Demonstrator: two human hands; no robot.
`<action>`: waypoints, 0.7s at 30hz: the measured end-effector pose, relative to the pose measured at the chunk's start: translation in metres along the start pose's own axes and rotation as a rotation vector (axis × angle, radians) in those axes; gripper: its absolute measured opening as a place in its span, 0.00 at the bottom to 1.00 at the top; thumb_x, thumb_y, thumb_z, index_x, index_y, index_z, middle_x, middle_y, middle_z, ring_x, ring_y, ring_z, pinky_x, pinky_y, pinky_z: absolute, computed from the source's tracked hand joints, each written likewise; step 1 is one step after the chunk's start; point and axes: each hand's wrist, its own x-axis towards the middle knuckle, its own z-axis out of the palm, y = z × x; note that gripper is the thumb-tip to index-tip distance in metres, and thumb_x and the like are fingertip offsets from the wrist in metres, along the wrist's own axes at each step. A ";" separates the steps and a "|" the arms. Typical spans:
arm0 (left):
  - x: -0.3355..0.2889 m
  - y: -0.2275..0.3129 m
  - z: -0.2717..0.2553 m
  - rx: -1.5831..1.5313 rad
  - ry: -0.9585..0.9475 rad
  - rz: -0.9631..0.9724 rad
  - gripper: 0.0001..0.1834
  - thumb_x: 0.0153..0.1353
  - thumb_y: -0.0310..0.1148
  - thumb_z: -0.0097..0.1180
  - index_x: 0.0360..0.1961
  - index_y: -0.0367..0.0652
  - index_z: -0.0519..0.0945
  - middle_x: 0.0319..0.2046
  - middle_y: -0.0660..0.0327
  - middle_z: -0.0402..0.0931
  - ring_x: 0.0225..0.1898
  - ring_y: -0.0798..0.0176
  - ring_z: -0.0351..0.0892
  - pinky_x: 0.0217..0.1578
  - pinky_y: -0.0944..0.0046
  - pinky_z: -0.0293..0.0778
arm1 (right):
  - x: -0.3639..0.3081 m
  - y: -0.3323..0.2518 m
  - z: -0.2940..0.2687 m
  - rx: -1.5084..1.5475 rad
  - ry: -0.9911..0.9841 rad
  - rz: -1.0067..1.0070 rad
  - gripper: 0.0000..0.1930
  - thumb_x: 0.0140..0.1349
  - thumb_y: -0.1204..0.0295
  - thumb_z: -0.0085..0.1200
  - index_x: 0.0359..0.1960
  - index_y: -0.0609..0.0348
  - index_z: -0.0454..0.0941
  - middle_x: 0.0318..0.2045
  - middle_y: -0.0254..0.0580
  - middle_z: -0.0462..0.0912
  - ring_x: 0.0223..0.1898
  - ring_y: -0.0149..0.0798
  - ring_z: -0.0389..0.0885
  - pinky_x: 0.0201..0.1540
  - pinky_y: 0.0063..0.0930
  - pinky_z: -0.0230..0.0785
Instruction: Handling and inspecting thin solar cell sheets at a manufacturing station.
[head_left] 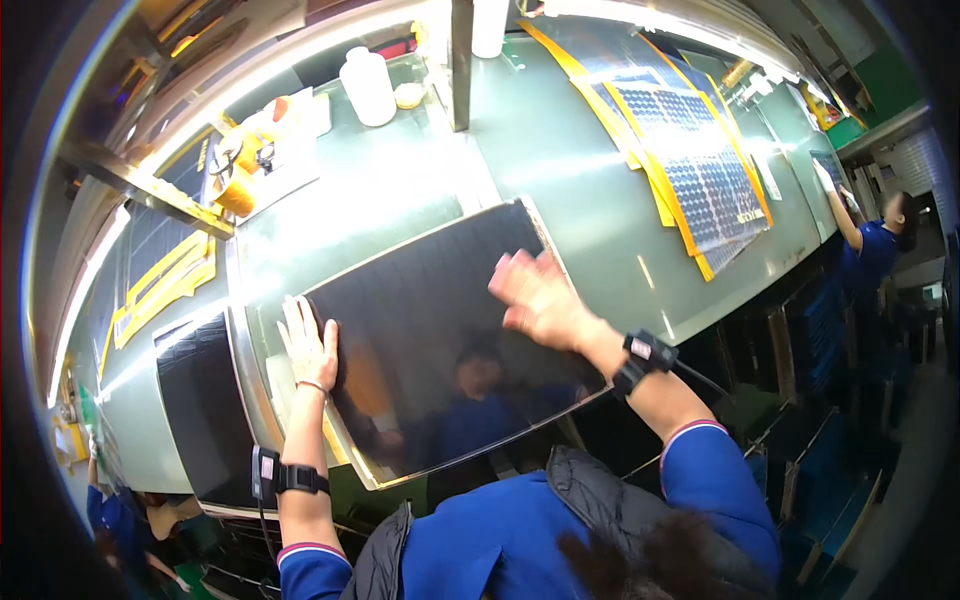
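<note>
A glossy black rectangular panel with pale edges lies tilted on the workbench in front of me and reflects my upper body. My left hand rests flat along the panel's left edge, fingers stretched out and pointing away from me. Over the panel's right part is my right hand, a little blurred, its fingers apart and nothing in them. Whether its palm touches the surface I cannot tell. Both wrists wear black straps with small boxes.
A second dark panel lies to the left. Patterned sheets with yellow borders are at the far right. A white bottle and an orange tape roll stand at the back, near a metal post. Other people work at both sides.
</note>
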 end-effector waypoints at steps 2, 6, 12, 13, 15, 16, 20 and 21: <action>-0.035 0.018 -0.029 -0.111 -0.054 0.117 0.39 0.63 0.45 0.47 0.67 0.35 0.49 0.68 0.45 0.44 0.70 0.46 0.38 0.67 0.46 0.31 | 0.009 0.044 0.004 -0.150 0.145 0.300 0.31 0.64 0.51 0.42 0.65 0.52 0.58 0.67 0.45 0.54 0.69 0.46 0.48 0.68 0.53 0.32; -0.174 -0.013 -0.060 -0.274 -0.042 0.475 0.25 0.51 0.25 0.49 0.54 0.34 0.71 0.59 0.44 0.65 0.62 0.44 0.62 0.63 0.45 0.53 | -0.018 0.017 -0.007 -0.175 0.206 0.344 0.32 0.66 0.53 0.40 0.67 0.57 0.53 0.68 0.48 0.51 0.70 0.46 0.47 0.67 0.56 0.30; -0.211 -0.011 -0.059 -0.233 -0.030 0.516 0.25 0.49 0.21 0.49 0.52 0.40 0.74 0.57 0.53 0.70 0.60 0.53 0.67 0.62 0.50 0.58 | -0.178 -0.074 0.002 -0.101 0.043 0.503 0.30 0.68 0.56 0.37 0.66 0.63 0.54 0.68 0.50 0.52 0.70 0.49 0.44 0.68 0.56 0.26; -0.202 -0.012 -0.058 -0.294 0.062 0.557 0.24 0.50 0.22 0.49 0.51 0.41 0.75 0.56 0.53 0.70 0.59 0.53 0.68 0.62 0.50 0.58 | -0.185 -0.075 0.001 -0.141 0.041 0.502 0.29 0.68 0.56 0.36 0.65 0.62 0.56 0.67 0.50 0.53 0.70 0.49 0.44 0.68 0.55 0.25; -0.189 -0.022 -0.065 -0.266 0.083 0.694 0.17 0.53 0.25 0.52 0.46 0.41 0.77 0.53 0.55 0.73 0.57 0.54 0.70 0.61 0.49 0.60 | -0.190 -0.066 -0.011 -0.087 0.032 0.595 0.25 0.70 0.58 0.35 0.63 0.60 0.61 0.67 0.51 0.54 0.70 0.50 0.45 0.68 0.55 0.25; -0.181 -0.023 -0.080 -0.297 0.120 0.731 0.16 0.53 0.26 0.53 0.45 0.40 0.78 0.51 0.55 0.74 0.56 0.54 0.72 0.60 0.50 0.63 | -0.192 -0.056 -0.016 -0.081 0.214 0.620 0.23 0.70 0.60 0.34 0.61 0.59 0.65 0.66 0.52 0.56 0.69 0.50 0.47 0.68 0.54 0.25; -0.138 -0.010 -0.191 -0.566 0.477 0.751 0.03 0.51 0.23 0.57 0.30 0.39 0.77 0.39 0.53 0.81 0.44 0.54 0.80 0.48 0.53 0.76 | -0.217 -0.029 -0.071 0.022 0.893 0.836 0.20 0.70 0.65 0.39 0.57 0.68 0.65 0.59 0.53 0.66 0.60 0.47 0.64 0.64 0.36 0.53; -0.122 -0.008 -0.209 -0.736 0.636 0.772 0.03 0.51 0.23 0.58 0.27 0.39 0.76 0.35 0.54 0.81 0.39 0.55 0.81 0.42 0.56 0.78 | -0.219 -0.028 -0.077 0.094 1.131 0.791 0.21 0.70 0.65 0.41 0.59 0.68 0.64 0.59 0.53 0.66 0.60 0.47 0.64 0.64 0.37 0.52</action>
